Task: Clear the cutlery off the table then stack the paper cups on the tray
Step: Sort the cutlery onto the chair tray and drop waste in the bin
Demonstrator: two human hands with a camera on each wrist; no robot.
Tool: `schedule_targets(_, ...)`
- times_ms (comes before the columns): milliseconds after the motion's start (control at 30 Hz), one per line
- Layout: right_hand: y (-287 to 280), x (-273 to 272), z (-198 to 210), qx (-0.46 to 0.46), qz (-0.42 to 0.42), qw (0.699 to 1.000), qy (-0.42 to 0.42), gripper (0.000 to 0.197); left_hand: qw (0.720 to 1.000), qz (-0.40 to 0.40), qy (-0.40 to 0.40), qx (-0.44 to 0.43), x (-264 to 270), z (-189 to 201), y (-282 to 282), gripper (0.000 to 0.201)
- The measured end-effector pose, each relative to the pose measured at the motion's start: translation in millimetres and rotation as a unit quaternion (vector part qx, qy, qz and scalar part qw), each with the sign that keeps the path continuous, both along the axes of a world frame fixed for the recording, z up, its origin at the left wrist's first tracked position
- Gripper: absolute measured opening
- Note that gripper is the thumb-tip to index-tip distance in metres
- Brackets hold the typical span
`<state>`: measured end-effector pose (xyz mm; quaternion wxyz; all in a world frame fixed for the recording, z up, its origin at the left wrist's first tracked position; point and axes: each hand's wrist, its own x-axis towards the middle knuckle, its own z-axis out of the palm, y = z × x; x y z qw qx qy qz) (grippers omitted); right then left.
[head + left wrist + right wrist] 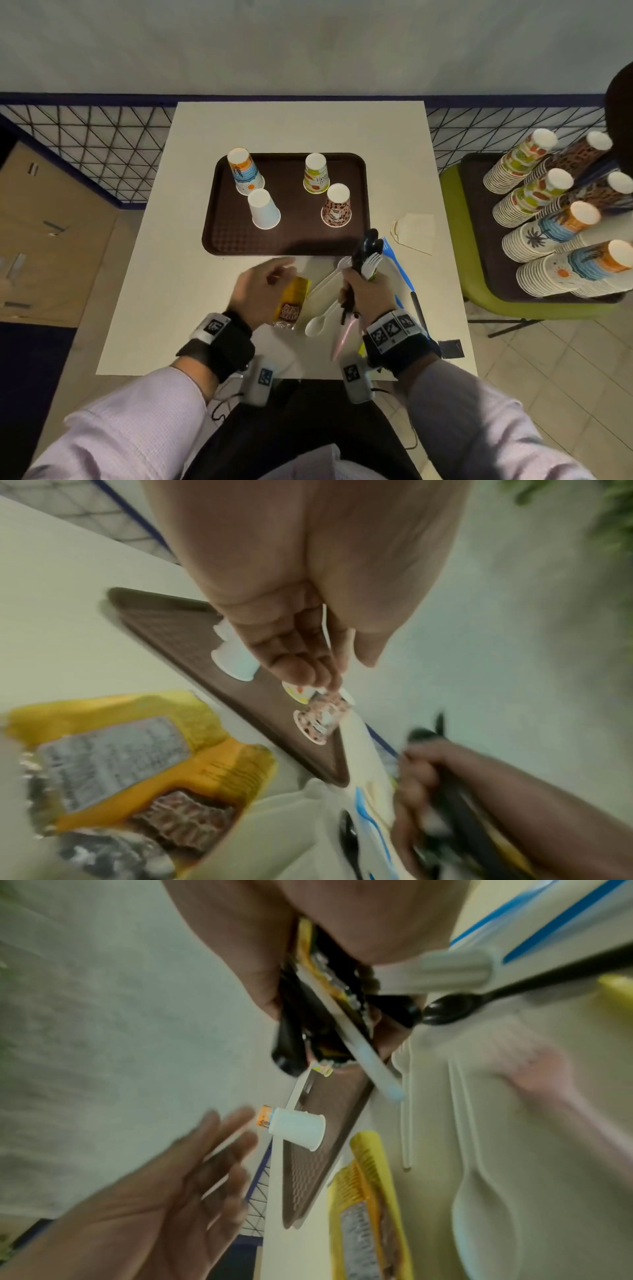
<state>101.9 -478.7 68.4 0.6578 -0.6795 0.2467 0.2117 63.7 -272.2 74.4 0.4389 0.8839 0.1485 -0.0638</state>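
Observation:
A brown tray (239,240) holds several upside-down paper cups: a blue and orange one (245,171), a white one (263,209), a green one (315,174) and a brown spotted one (336,205). My right hand (359,291) grips a bundle of plastic cutlery (368,253), black spoons and a white fork, upright in front of the tray's near right corner. A white spoon (317,323), a white fork (329,277), a pink piece (342,339) and a blue knife (397,263) lie on the table. My left hand (274,274) hovers over a yellow wrapper (291,301), fingers relaxed, holding nothing I can see.
A beige paper bag (414,228) lies right of the tray. A green chair (479,301) at the right carries a second tray with several tall cup stacks (548,212). A mesh fence (102,150) runs behind the table and a cardboard box (51,222) stands at the left.

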Motion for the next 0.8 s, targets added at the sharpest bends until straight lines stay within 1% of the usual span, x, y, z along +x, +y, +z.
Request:
schedule_targets(67,-10,-2,-5,-0.017,-0.007,1.000,0.003,0.025,0.997,0.062,0.038,0.033,3,-15,21,0.025)
schedule_targets(100,-14,-3,-7,-0.020,-0.011,1.000,0.000,0.024,0.994,0.083,0.063,0.043,4,-26,31,0.028)
schedule_targets(167,-23,-4,-13,-0.013,-0.026,1.000,-0.004,0.024,0.984,0.091,0.135,0.075,6,-52,46,0.048)
schedule_targets(267,-31,-8,-23,-0.025,-0.037,0.999,0.005,0.023,0.959,0.037,0.239,0.148,5,-83,53,0.087)
schedule_targets(300,-33,-10,-27,-0.033,-0.036,0.999,0.008,0.023,0.952,0.033,0.255,0.164,4,-90,51,0.093)
schedule_targets(367,-37,-12,-32,-0.047,-0.028,0.998,0.010,0.023,0.949,0.042,0.256,0.180,0,-98,45,0.090)
schedule_targets(433,-39,-15,-34,-0.062,-0.010,0.998,0.010,0.024,0.953,0.049,0.220,0.202,-6,-101,39,0.081)
schedule_targets(500,-42,-16,-34,-0.077,0.009,0.997,0.005,0.026,0.959,0.064,0.188,0.201,-10,-108,41,0.072)
schedule_targets(533,-43,-17,-33,-0.082,0.016,0.997,0.002,0.027,0.963,0.069,0.183,0.187,-10,-107,42,0.067)
schedule_targets(600,-44,-18,-34,-0.088,0.027,0.996,0.000,0.029,0.967,0.097,0.181,0.147,-8,-104,44,0.053)
schedule_targets(667,-43,-17,-32,-0.083,0.029,0.996,0.001,0.026,0.971,0.130,0.181,0.090,-6,-95,45,0.041)
schedule_targets(700,-41,-17,-32,-0.078,0.031,0.996,0.002,0.024,0.974,0.135,0.171,0.065,-6,-92,47,0.037)
schedule_targets(733,-40,-16,-30,-0.070,0.032,0.997,0.001,0.022,0.979,0.124,0.160,0.037,-7,-86,48,0.033)
schedule_targets(767,-37,-15,-28,-0.058,0.033,0.998,0.001,0.019,0.983,0.107,0.147,-0.011,-9,-82,50,0.030)
schedule_targets(800,-35,-13,-26,-0.042,0.031,0.999,-0.001,0.015,0.983,0.095,0.131,-0.082,-12,-77,52,0.028)
